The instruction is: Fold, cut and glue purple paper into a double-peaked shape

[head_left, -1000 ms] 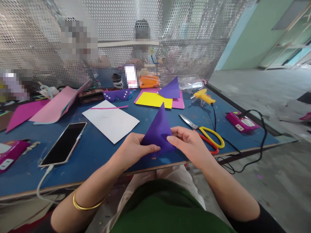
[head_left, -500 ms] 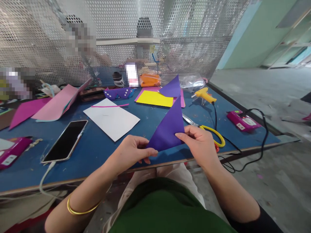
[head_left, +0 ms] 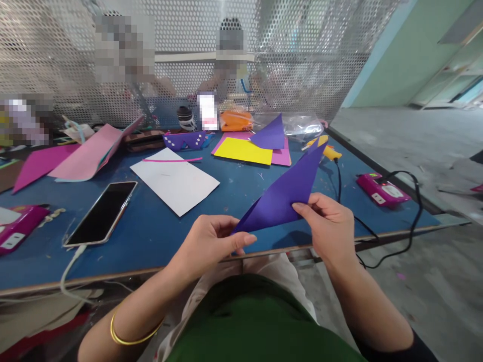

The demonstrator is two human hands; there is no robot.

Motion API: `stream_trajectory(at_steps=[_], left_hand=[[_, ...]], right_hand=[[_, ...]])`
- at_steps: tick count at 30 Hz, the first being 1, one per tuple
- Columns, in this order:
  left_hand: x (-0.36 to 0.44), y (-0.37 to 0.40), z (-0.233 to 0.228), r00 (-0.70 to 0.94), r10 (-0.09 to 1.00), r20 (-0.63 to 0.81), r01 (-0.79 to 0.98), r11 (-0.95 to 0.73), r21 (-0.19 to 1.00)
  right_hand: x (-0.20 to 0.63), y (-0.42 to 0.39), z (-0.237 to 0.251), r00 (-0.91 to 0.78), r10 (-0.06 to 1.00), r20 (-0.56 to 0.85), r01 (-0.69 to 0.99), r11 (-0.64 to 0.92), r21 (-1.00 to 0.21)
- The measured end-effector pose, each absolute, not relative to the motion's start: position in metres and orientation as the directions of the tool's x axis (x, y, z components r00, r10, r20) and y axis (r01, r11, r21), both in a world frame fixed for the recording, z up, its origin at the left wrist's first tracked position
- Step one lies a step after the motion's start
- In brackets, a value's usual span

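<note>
A triangular sheet of purple paper (head_left: 281, 196) is held above the table's front edge, its tall point tilted up and to the right. My left hand (head_left: 217, 239) pinches its lower left corner between thumb and fingers. At the right side of the sheet, my right hand (head_left: 330, 221) grips the edge with thumb on top and fingers behind. The left part of the paper bends over in a curl. A second purple paper triangle (head_left: 269, 133) lies farther back on yellow paper (head_left: 241, 151). The scissors are hidden behind my right hand and the sheet.
White paper (head_left: 181, 186) with a magenta strip (head_left: 173, 160) lies at centre-left. A phone (head_left: 101, 213) on a cable is left of it. A yellow glue gun (head_left: 334, 152), partly covered, and a magenta power strip (head_left: 383, 190) are to the right. A purple mask (head_left: 184, 141) stands behind.
The purple triangle has tilted and moved right with my right hand, its left side now curling. My right hand now covers the spot where the scissors showed.
</note>
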State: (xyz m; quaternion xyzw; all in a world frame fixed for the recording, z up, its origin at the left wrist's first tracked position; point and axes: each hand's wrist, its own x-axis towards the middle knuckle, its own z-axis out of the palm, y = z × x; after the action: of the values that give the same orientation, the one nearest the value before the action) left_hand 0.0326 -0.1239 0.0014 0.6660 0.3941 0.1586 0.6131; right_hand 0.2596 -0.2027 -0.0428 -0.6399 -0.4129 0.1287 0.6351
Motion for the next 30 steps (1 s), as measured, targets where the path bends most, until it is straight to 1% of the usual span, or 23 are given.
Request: stream_trajectory(at_steps=[2, 4, 10, 12, 14, 16, 18, 20, 23, 30], left_hand=[[0.034, -0.126, 0.001, 0.584, 0.773, -0.247, 0.39, 0.0, 0.921], [0.035, -0.127, -0.001, 0.549, 0.81, -0.204, 0.402, -0.042, 0.915], [0.031, -0.127, -0.003, 0.545, 0.816, -0.19, 0.447, -0.091, 0.89], [0.028, -0.127, -0.004, 0.56, 0.807, -0.185, 0.453, -0.112, 0.884], [0.025, -0.127, -0.005, 0.593, 0.784, -0.186, 0.424, -0.108, 0.899], [0.022, -0.125, -0.005, 0.642, 0.742, -0.193, 0.33, -0.041, 0.943], [0.021, -0.122, -0.004, 0.672, 0.708, -0.217, 0.232, 0.077, 0.97], [0.022, -0.117, -0.002, 0.678, 0.692, -0.247, 0.22, 0.129, 0.967], [0.025, -0.111, 0.003, 0.695, 0.666, -0.27, 0.298, 0.075, 0.952], [0.031, -0.104, 0.006, 0.732, 0.622, -0.277, 0.409, -0.077, 0.909]], right_hand=[[0.258, -0.203, -0.044, 0.622, 0.694, 0.363, 0.368, 0.151, -0.918], [0.256, -0.202, -0.044, 0.613, 0.699, 0.368, 0.369, 0.159, -0.916], [0.253, -0.196, -0.043, 0.592, 0.708, 0.386, 0.372, 0.185, -0.91], [0.254, -0.194, -0.043, 0.589, 0.71, 0.385, 0.368, 0.188, -0.91], [0.256, -0.193, -0.043, 0.587, 0.713, 0.383, 0.361, 0.193, -0.912], [0.257, -0.191, -0.044, 0.584, 0.715, 0.384, 0.353, 0.202, -0.914], [0.258, -0.189, -0.044, 0.575, 0.72, 0.388, 0.344, 0.217, -0.913], [0.258, -0.187, -0.045, 0.558, 0.731, 0.392, 0.333, 0.236, -0.913], [0.258, -0.183, -0.046, 0.525, 0.753, 0.397, 0.315, 0.262, -0.912], [0.26, -0.179, -0.045, 0.467, 0.788, 0.401, 0.307, 0.281, -0.909]])
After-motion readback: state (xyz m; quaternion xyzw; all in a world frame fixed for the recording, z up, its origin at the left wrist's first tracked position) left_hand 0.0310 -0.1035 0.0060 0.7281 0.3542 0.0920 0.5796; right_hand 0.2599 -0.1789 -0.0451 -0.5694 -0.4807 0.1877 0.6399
